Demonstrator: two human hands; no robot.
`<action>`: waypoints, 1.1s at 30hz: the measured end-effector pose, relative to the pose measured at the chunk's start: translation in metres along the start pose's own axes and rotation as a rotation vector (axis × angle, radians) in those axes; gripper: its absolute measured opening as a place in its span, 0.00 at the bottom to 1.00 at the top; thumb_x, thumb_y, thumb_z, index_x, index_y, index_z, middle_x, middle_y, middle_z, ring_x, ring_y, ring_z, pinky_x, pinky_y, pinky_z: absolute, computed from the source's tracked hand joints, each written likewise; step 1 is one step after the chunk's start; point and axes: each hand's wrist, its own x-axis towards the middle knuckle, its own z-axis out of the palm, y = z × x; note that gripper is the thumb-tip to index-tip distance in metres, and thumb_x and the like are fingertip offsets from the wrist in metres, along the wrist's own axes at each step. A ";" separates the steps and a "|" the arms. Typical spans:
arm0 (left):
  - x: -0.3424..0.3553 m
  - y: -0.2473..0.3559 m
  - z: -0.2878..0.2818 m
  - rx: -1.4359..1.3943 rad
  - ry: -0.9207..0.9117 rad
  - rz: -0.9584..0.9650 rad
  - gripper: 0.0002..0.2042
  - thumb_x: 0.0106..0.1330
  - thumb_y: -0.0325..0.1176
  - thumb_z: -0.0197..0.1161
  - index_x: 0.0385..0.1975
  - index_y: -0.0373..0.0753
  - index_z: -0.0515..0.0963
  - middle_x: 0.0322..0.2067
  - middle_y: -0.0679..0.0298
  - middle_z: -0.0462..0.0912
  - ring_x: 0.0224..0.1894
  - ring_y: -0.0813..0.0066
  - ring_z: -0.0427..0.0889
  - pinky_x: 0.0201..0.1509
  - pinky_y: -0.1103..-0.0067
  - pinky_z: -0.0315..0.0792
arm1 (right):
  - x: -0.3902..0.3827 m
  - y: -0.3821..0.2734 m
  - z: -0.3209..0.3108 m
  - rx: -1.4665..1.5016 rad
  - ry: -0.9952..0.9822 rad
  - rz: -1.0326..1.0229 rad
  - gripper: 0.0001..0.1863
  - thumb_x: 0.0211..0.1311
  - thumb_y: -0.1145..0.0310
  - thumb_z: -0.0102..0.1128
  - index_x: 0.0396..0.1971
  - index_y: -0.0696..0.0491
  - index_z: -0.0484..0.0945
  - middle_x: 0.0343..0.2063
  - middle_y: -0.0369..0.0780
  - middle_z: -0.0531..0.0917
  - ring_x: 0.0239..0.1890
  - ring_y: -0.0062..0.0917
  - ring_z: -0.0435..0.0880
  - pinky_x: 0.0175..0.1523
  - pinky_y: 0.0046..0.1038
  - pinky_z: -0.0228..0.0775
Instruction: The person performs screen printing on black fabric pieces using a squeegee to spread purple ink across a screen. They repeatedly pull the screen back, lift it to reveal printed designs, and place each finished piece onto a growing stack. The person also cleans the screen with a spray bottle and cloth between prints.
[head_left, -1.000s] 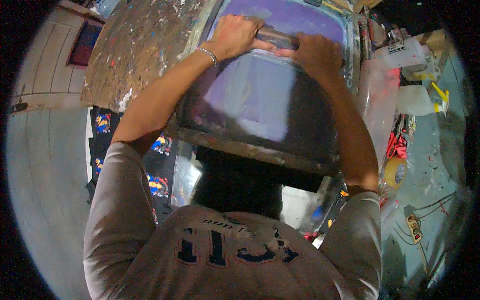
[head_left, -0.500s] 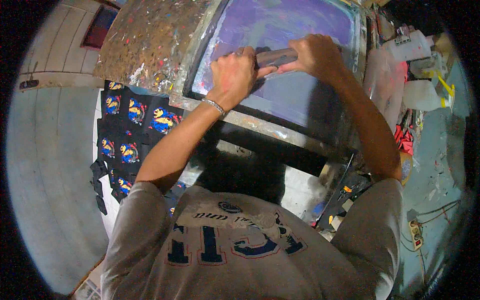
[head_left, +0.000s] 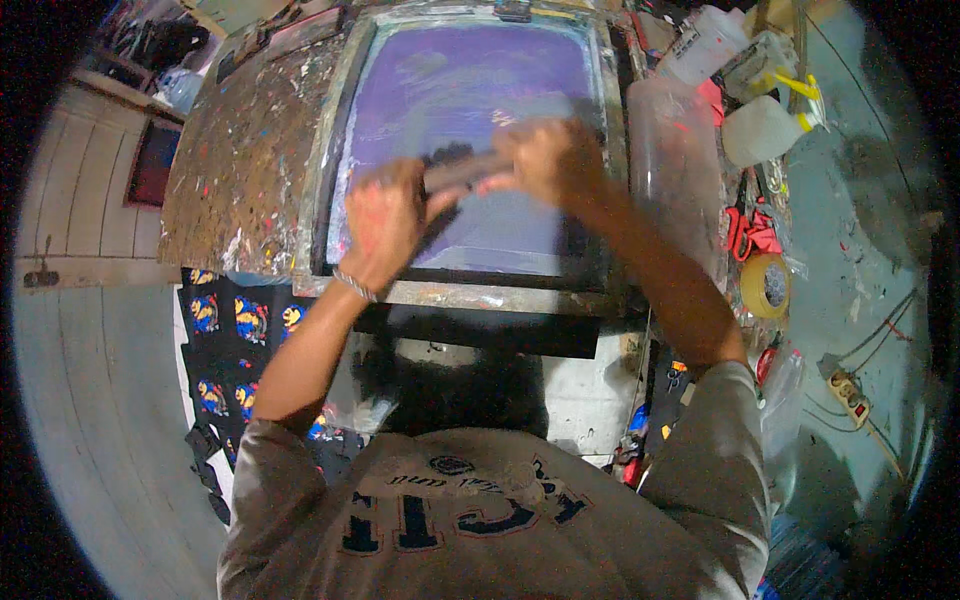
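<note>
A framed printing screen (head_left: 450, 293) with purple mesh lies on the worktable before me. Across its lower half I hold a squeegee (head_left: 468, 174) by its wooden handle, slightly slanted, its right end farther from me. My left hand (head_left: 385, 215), with a bracelet at the wrist, is closed round the left end of the handle. Round the right end is closed my right hand (head_left: 550, 165), smeared by motion. Dark ink shows along the squeegee near the left hand. The blade's lower edge is hidden by my hands and the handle.
Black fabric pieces with colourful printed figures (head_left: 250, 320) lie at left, below a paint-spattered board (head_left: 235, 170). To the right are a spray bottle (head_left: 765, 130), red-handled scissors (head_left: 740, 232), a tape roll (head_left: 765, 285) and a power strip (head_left: 848, 395).
Both hands and the squeegee have come nearer to me over the mesh. The view has shifted and turned, so the screen now looks straighter and more of its far end shows.
</note>
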 end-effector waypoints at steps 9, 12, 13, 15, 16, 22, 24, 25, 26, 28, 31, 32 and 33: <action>0.133 -0.034 0.068 0.175 -0.060 -0.046 0.27 0.58 0.61 0.67 0.31 0.37 0.79 0.29 0.51 0.85 0.36 0.50 0.87 0.36 0.60 0.79 | 0.087 0.110 0.040 0.023 -0.226 0.119 0.38 0.46 0.25 0.62 0.36 0.49 0.84 0.29 0.45 0.87 0.36 0.46 0.87 0.40 0.47 0.78; 0.133 -0.034 0.081 0.158 -0.059 0.001 0.27 0.58 0.61 0.67 0.31 0.38 0.78 0.30 0.52 0.86 0.35 0.48 0.87 0.35 0.59 0.79 | 0.076 0.107 0.045 -0.026 -0.302 0.206 0.38 0.45 0.26 0.63 0.36 0.49 0.84 0.28 0.45 0.86 0.36 0.45 0.87 0.40 0.47 0.78; 0.135 -0.033 0.079 0.159 -0.054 0.013 0.27 0.59 0.61 0.67 0.31 0.38 0.78 0.30 0.53 0.86 0.34 0.48 0.86 0.35 0.59 0.79 | 0.068 0.105 0.049 -0.024 -0.236 0.219 0.38 0.45 0.26 0.63 0.36 0.49 0.84 0.27 0.45 0.86 0.36 0.45 0.87 0.40 0.47 0.78; 0.136 -0.042 0.085 0.092 -0.050 0.099 0.27 0.59 0.61 0.67 0.30 0.38 0.77 0.31 0.52 0.86 0.34 0.48 0.86 0.35 0.59 0.79 | 0.050 0.098 0.055 -0.024 -0.104 0.246 0.38 0.45 0.26 0.64 0.36 0.50 0.84 0.27 0.45 0.86 0.35 0.45 0.87 0.40 0.47 0.78; 0.139 -0.045 0.085 0.087 -0.060 0.136 0.27 0.59 0.62 0.66 0.30 0.38 0.77 0.31 0.52 0.86 0.34 0.48 0.86 0.34 0.59 0.79 | 0.047 0.093 0.052 -0.018 -0.129 0.277 0.38 0.46 0.27 0.64 0.36 0.52 0.83 0.27 0.45 0.85 0.35 0.45 0.87 0.40 0.47 0.77; 0.128 -0.047 0.088 0.029 -0.033 0.265 0.27 0.58 0.63 0.65 0.30 0.39 0.77 0.29 0.54 0.85 0.32 0.50 0.86 0.32 0.61 0.78 | 0.032 0.062 0.031 -0.036 -0.240 0.436 0.38 0.49 0.28 0.62 0.36 0.53 0.81 0.29 0.46 0.86 0.35 0.46 0.86 0.40 0.47 0.77; 0.125 -0.053 0.087 -0.026 -0.009 0.330 0.27 0.58 0.64 0.65 0.30 0.40 0.78 0.30 0.55 0.86 0.31 0.51 0.86 0.32 0.62 0.79 | 0.025 0.050 0.026 -0.019 -0.233 0.453 0.36 0.51 0.30 0.63 0.37 0.53 0.81 0.31 0.46 0.86 0.37 0.45 0.86 0.40 0.47 0.77; 0.120 -0.051 0.086 -0.027 -0.002 0.339 0.27 0.58 0.63 0.65 0.30 0.40 0.78 0.29 0.55 0.86 0.30 0.51 0.86 0.32 0.62 0.79 | 0.020 0.043 0.024 -0.009 -0.235 0.460 0.35 0.52 0.31 0.63 0.37 0.52 0.81 0.32 0.46 0.85 0.38 0.45 0.86 0.40 0.46 0.77; 0.114 -0.048 0.084 -0.027 0.006 0.347 0.27 0.58 0.63 0.65 0.31 0.40 0.78 0.29 0.55 0.86 0.30 0.52 0.86 0.32 0.63 0.79 | 0.015 0.035 0.021 -0.031 -0.218 0.453 0.34 0.53 0.32 0.63 0.38 0.52 0.81 0.32 0.46 0.85 0.38 0.45 0.86 0.41 0.46 0.77; 0.101 -0.045 0.080 -0.012 -0.005 0.346 0.26 0.58 0.62 0.66 0.31 0.41 0.77 0.28 0.56 0.85 0.30 0.53 0.86 0.32 0.63 0.79 | 0.007 0.020 0.015 -0.074 -0.183 0.434 0.32 0.55 0.34 0.63 0.39 0.51 0.81 0.33 0.46 0.85 0.40 0.44 0.86 0.41 0.47 0.77; 0.085 -0.042 0.075 -0.007 -0.026 0.352 0.24 0.57 0.60 0.68 0.32 0.41 0.78 0.27 0.57 0.84 0.31 0.54 0.86 0.33 0.63 0.79 | -0.003 -0.001 0.005 0.025 -0.203 0.548 0.31 0.55 0.35 0.63 0.39 0.50 0.80 0.32 0.45 0.85 0.39 0.44 0.86 0.41 0.47 0.77; 0.078 -0.042 0.073 -0.026 -0.016 0.371 0.24 0.57 0.59 0.69 0.33 0.41 0.78 0.27 0.58 0.84 0.32 0.54 0.86 0.33 0.63 0.79 | -0.006 -0.011 0.000 -0.004 -0.209 0.567 0.31 0.55 0.35 0.63 0.39 0.50 0.80 0.31 0.45 0.85 0.38 0.44 0.86 0.41 0.47 0.77; 0.072 -0.042 0.070 -0.045 -0.006 0.391 0.23 0.56 0.57 0.69 0.34 0.42 0.78 0.27 0.58 0.84 0.33 0.55 0.86 0.34 0.62 0.79 | -0.010 -0.022 -0.005 -0.033 -0.215 0.586 0.31 0.55 0.35 0.63 0.39 0.50 0.80 0.31 0.45 0.85 0.38 0.44 0.86 0.41 0.47 0.77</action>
